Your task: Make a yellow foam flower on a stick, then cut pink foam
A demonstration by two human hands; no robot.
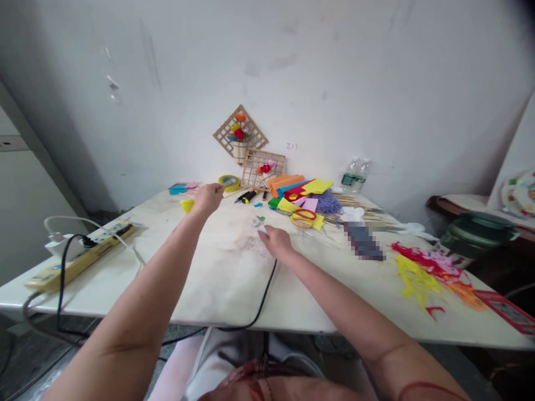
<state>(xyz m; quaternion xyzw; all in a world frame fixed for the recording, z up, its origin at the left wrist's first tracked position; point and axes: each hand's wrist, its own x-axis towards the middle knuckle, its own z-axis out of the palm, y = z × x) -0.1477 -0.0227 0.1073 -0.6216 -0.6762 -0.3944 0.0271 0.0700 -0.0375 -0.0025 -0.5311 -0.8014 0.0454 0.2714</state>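
My left hand (209,197) is raised over the left middle of the table, its fingers pinched together in front of a yellow tape roll (233,184). What it pinches, if anything, is too small to tell. Lower and to the right, my right hand (277,243) is closed near the tabletop, with a small whitish thing (259,224) at its fingertips. A black cord (266,295) runs up to the underside of this hand; whether it joins the held thing is hidden. A tiny green scrap (262,218) lies just beyond. Red-and-yellow-handled scissors (304,218) lie right of that hand.
Bamboo lattices with felt flowers (239,133) lean on the wall. Colored felt sheets (288,186), purple yarn (326,203) and sticks are piled at back right. A power strip (83,256) lies left, a blurred dark rectangle (363,240) and felt strips (418,278) right.
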